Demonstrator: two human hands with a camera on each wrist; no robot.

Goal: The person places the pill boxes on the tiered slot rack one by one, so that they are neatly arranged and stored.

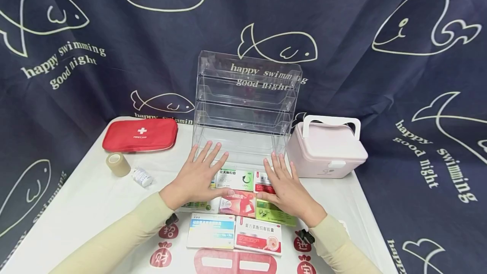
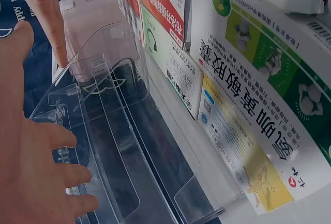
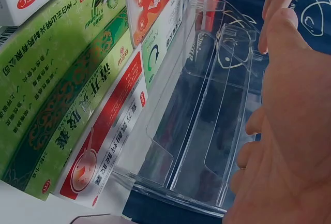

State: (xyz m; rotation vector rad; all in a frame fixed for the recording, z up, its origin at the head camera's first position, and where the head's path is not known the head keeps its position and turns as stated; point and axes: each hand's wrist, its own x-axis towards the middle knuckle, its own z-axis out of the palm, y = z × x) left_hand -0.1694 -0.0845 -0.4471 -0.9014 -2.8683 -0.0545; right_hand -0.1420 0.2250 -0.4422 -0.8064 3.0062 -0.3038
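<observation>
My left hand (image 1: 198, 179) and right hand (image 1: 287, 193) hover over several medicine boxes, palms down with fingers straight and spread. Neither holds anything. Around them lie a white-and-green box (image 1: 235, 180), a pink-red box (image 1: 237, 204), a green box (image 1: 274, 215) and, partly hidden by the right hand, a red-and-white box (image 1: 262, 181). A blue-and-white box (image 1: 211, 231) and another red-and-white box (image 1: 258, 237) lie in the nearest row. Just beyond my fingertips stands a clear tiered display rack (image 1: 243, 115); its tiers hold nothing. In the left wrist view, a white-and-green box (image 2: 248, 79) shows large.
On the left are a red first-aid pouch (image 1: 140, 135), a tan bandage roll (image 1: 118, 165) and a small white bottle (image 1: 142, 177). A pale pink case (image 1: 329, 149) with a white handle stands right of the rack. A dark fish-print curtain (image 1: 342, 75) hangs behind the white table (image 1: 114, 206).
</observation>
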